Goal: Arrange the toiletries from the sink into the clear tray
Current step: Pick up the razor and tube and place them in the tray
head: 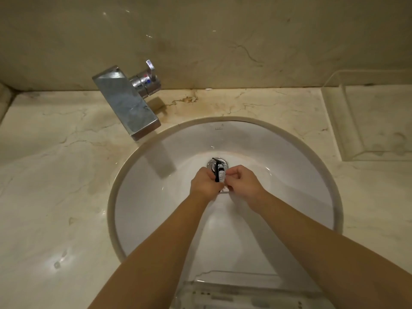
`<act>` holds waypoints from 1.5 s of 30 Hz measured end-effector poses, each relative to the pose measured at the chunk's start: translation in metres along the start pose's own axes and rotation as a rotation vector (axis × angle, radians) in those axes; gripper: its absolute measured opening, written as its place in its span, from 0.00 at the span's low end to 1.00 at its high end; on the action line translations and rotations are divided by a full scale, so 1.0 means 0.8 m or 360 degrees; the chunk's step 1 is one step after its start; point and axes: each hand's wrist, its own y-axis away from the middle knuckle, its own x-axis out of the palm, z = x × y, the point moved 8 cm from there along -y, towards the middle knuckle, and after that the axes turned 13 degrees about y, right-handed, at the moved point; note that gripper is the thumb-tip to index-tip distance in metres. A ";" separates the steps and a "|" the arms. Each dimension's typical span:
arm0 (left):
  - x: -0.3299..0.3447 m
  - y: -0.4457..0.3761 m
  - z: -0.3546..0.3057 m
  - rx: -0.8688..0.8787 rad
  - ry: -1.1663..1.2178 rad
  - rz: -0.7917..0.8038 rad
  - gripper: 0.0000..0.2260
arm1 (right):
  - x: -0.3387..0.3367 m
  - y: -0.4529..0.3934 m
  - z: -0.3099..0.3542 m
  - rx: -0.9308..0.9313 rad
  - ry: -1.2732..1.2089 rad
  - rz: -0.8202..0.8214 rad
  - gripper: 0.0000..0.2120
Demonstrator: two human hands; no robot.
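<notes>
Together, left hand [204,181], right hand [242,181] — gripping toiletries [220,173]

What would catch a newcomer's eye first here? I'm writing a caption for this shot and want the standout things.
Two bare forearms reach into the white sink, where the left hand and right hand meet over the drain around a small black-capped tube. A chunky chrome faucet juts from the back left over the basin. At the right edge, a clear tray sits on the marble counter.
</notes>
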 end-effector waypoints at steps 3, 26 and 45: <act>-0.004 0.007 -0.001 0.0050 -0.0015 -0.0025 0.13 | 0.002 0.004 0.002 0.0057 -0.0029 0.0020 0.09; -0.029 0.149 -0.086 0.0356 0.0284 0.0334 0.13 | -0.047 0.142 0.071 0.0005 -0.0721 0.0204 0.07; -0.018 0.254 -0.113 0.0458 0.0053 0.0610 0.06 | -0.083 0.256 0.078 -0.0222 -0.0786 0.0134 0.08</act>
